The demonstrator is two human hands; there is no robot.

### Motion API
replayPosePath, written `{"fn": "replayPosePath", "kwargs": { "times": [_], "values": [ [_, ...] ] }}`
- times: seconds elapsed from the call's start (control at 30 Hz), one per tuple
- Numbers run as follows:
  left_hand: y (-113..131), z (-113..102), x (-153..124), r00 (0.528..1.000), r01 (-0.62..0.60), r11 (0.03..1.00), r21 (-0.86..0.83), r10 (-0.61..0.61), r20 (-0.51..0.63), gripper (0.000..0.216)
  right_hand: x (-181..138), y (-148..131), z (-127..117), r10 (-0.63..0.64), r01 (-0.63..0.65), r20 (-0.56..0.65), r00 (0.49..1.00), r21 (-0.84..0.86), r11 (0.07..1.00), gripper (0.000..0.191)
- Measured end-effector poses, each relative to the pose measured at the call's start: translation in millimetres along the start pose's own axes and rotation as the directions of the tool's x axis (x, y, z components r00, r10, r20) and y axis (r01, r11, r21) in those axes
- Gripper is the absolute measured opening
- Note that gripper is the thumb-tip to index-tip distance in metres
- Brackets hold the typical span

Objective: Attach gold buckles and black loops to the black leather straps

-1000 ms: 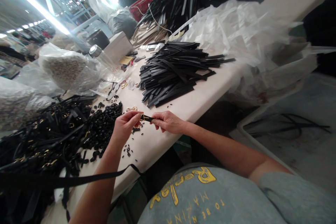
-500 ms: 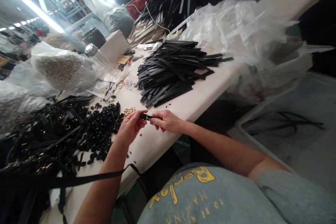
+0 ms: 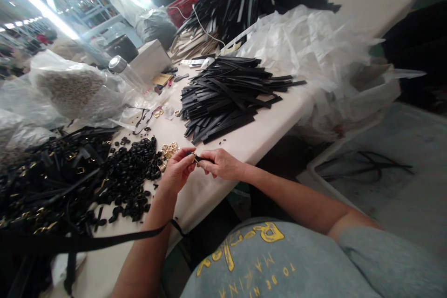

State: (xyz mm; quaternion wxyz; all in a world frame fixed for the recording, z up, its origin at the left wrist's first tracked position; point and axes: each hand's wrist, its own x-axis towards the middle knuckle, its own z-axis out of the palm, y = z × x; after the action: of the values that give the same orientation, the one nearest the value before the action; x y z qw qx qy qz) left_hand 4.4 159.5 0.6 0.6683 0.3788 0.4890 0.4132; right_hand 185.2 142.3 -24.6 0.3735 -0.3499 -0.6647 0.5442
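Close to the table's front edge, my left hand (image 3: 179,167) pinches one end of a short black strap (image 3: 205,159) where a small gold buckle (image 3: 194,156) sits. My right hand (image 3: 221,164) grips the same strap just to the right of the buckle, fingers closed. The fingers cover most of the strap. Behind my left hand lies a small heap of gold buckles (image 3: 169,149). Left of it spreads a pile of small black loops (image 3: 134,172). Beyond both hands lies a stack of flat black straps (image 3: 230,93).
Black straps with gold buckles (image 3: 52,181) heap at the left. A clear bottle (image 3: 127,72), a white box (image 3: 153,58) and plastic bags (image 3: 70,88) stand farther back. Crumpled plastic sheeting (image 3: 307,51) hangs over the right edge, above a white bin (image 3: 377,163).
The strap and buckle have turned slightly between my fingers, and both hands stay closed on the piece. The view has shifted a little, showing more of the gold buckle heap.
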Motion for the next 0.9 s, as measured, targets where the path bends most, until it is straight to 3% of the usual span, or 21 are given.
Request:
{"fn": "replayPosePath", "kwargs": {
  "times": [0.2, 0.5, 0.73, 0.9],
  "values": [
    [-5.9, -0.6, -0.8, 0.999, 0.029, 0.999, -0.042, -0.027, 0.041, 0.038, -1.8, -0.8, 1.6, -0.032, 0.032, 0.005, 0.999, -0.082, 0.996, 0.021],
    [-10.3, -1.4, -2.3, 0.995, -0.078, 0.997, -0.005, 0.078, 0.066, 0.030, 0.0, -6.5, 5.8, -0.005, -0.017, -0.095, 0.995, -0.225, 0.974, 0.041],
    [-8.9, -1.8, -6.8, 0.988, -0.135, 0.990, 0.046, 0.131, 0.077, 0.029, 2.8, -8.8, 5.6, 0.014, -0.057, -0.125, 0.992, -0.350, 0.935, 0.036],
    [-6.6, 1.5, -4.7, 0.991, -0.128, 0.992, 0.012, 0.129, -0.022, 0.026, 1.3, -10.3, 2.8, -0.014, -0.047, -0.133, 0.991, -0.440, 0.897, 0.022]
  ]
}}
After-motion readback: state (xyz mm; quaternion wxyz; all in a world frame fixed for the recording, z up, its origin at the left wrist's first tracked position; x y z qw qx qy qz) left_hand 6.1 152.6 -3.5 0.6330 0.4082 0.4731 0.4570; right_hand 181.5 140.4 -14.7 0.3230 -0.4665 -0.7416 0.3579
